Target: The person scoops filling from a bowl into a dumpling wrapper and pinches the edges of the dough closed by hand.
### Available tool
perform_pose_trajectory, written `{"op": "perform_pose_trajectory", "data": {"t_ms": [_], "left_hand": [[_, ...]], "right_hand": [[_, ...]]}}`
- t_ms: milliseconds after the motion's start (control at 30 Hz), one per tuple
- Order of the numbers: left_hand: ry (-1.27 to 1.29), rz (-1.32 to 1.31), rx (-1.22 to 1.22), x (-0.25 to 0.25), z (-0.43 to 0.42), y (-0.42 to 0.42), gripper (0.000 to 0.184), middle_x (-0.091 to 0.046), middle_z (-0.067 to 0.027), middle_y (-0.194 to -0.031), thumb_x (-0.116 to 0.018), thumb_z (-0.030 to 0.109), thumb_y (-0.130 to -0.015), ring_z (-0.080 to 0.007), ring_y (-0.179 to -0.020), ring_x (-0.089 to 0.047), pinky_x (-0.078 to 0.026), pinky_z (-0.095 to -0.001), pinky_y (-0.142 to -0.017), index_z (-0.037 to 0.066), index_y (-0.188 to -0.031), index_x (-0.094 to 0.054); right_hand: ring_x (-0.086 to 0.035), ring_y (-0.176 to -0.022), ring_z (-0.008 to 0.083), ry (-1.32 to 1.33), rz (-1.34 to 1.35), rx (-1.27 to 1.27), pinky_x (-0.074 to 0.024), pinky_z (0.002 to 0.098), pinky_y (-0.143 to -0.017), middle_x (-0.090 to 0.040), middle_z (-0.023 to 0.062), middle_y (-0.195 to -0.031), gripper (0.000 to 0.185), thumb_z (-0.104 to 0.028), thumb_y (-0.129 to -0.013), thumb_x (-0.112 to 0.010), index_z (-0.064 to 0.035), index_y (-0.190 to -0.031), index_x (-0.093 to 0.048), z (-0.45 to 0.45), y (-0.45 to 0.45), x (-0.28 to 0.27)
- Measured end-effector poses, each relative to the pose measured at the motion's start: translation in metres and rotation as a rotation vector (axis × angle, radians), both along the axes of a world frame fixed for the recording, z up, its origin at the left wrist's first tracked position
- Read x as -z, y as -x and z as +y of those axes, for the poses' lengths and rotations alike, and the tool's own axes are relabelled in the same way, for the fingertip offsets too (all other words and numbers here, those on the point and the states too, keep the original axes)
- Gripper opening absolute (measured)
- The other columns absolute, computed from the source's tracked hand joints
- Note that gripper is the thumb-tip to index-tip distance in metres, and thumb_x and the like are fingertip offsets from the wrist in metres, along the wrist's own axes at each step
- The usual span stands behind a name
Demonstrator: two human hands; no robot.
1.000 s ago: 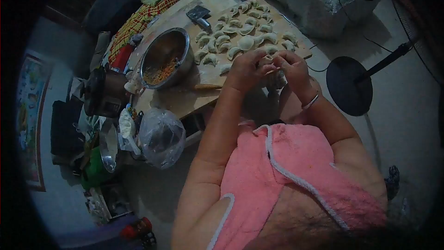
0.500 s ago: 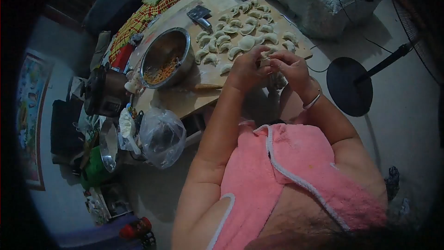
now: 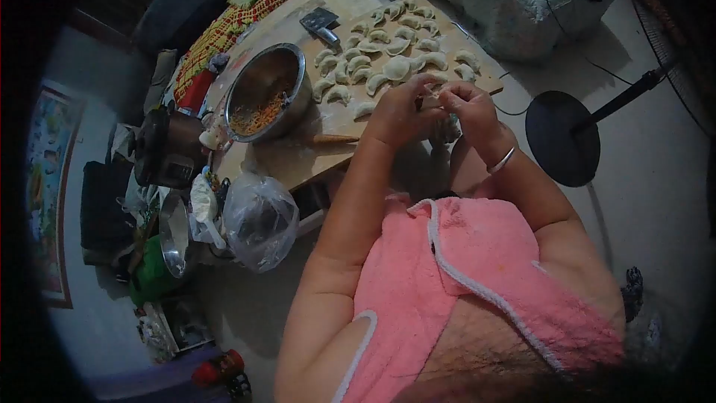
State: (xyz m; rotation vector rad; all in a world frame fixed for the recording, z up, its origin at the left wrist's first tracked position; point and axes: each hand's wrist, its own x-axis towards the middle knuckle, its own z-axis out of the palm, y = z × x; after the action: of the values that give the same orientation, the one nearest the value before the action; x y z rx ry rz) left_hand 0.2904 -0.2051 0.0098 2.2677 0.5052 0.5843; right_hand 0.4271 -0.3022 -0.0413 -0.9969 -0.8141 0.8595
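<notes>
My left hand [image 3: 399,112] and my right hand [image 3: 475,110] meet above the near edge of the wooden board, fingers pinched together. Between the fingertips shows a small part of a pale dumpling [image 3: 432,92]; the fingers cover most of it. A bracelet circles my right wrist. Just beyond the hands, several folded dumplings [image 3: 360,75] lie in loose rows on the floured board [image 3: 488,83]. One rounder, flatter dumpling [image 3: 397,69] sits among them. Left of my left hand, a rolling pin [image 3: 333,139] rests near the board's edge.
A metal bowl [image 3: 302,93] with orange-brown filling [image 3: 261,116] stands left, and a cleaver [image 3: 321,25] lies behind it. A clear plastic bag [image 3: 261,220] hangs by the table's near side. A dark cooker [image 3: 170,148] is further left. A round black stand base [image 3: 563,138] sits on the floor at right.
My fingers have shifted slightly around the dumpling, and my right hand has turned a little. Less of the dumpling shows now. Things on the table have stayed in place.
</notes>
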Motion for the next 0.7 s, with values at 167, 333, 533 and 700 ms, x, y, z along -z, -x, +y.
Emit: {"op": "perform_pose_trajectory", "data": {"t_ms": [167, 333, 533, 700], "left_hand": [[-0.056, -0.077, -0.006, 0.002, 0.000, 0.000, 0.053, -0.063, -0.0086, -0.079, -0.077, 0.019, -0.070, -0.0169, -0.061, -0.056, -0.048, -0.0307, -0.059, 0.010, -0.116, -0.053], [-0.126, -0.146, 0.018, 0.002, 0.001, -0.002, 0.052, -0.065, -0.0112, -0.080, -0.075, 0.018, -0.073, -0.0183, -0.067, -0.062, -0.050, -0.0308, -0.061, 0.011, -0.118, -0.051], [0.055, -0.065, 0.035, 0.000, -0.002, -0.002, 0.052, -0.065, -0.0141, -0.095, -0.074, 0.018, -0.072, -0.0229, -0.082, -0.065, -0.051, -0.0318, -0.073, 0.010, -0.119, -0.052], [0.034, -0.022, 0.039, -0.005, -0.008, -0.002, 0.052, -0.064, -0.0144, -0.099, -0.073, 0.016, -0.071, -0.0243, -0.086, -0.065, -0.051, -0.0326, -0.074, 0.010, -0.118, -0.051]], "right_hand": [[-0.057, -0.082, 0.0087, -0.060, 0.023, -0.033, -0.0465, 0.0220, -0.072, -0.062, 0.0042, -0.093, 0.017, -0.006, -0.085, -0.058, 0.0021, -0.100, -0.062, -0.002, 0.005, -0.005], [-0.056, -0.091, 0.0110, -0.097, -0.064, -0.052, -0.0467, 0.0232, -0.078, -0.060, 0.0058, -0.101, 0.024, -0.003, -0.084, -0.059, 0.0024, -0.107, -0.061, -0.003, 0.006, -0.005], [-0.057, -0.086, 0.0099, -0.172, -0.279, 0.054, -0.0468, 0.0221, -0.075, -0.061, 0.0029, -0.094, 0.018, -0.002, -0.083, -0.060, 0.0012, -0.101, -0.063, 0.004, 0.003, -0.001], [-0.056, -0.077, 0.0078, -0.079, 0.008, 0.009, -0.0459, 0.0205, -0.070, -0.060, 0.0021, -0.083, 0.005, -0.003, -0.084, -0.059, 0.0015, -0.084, -0.061, 0.000, 0.010, -0.008]]}}
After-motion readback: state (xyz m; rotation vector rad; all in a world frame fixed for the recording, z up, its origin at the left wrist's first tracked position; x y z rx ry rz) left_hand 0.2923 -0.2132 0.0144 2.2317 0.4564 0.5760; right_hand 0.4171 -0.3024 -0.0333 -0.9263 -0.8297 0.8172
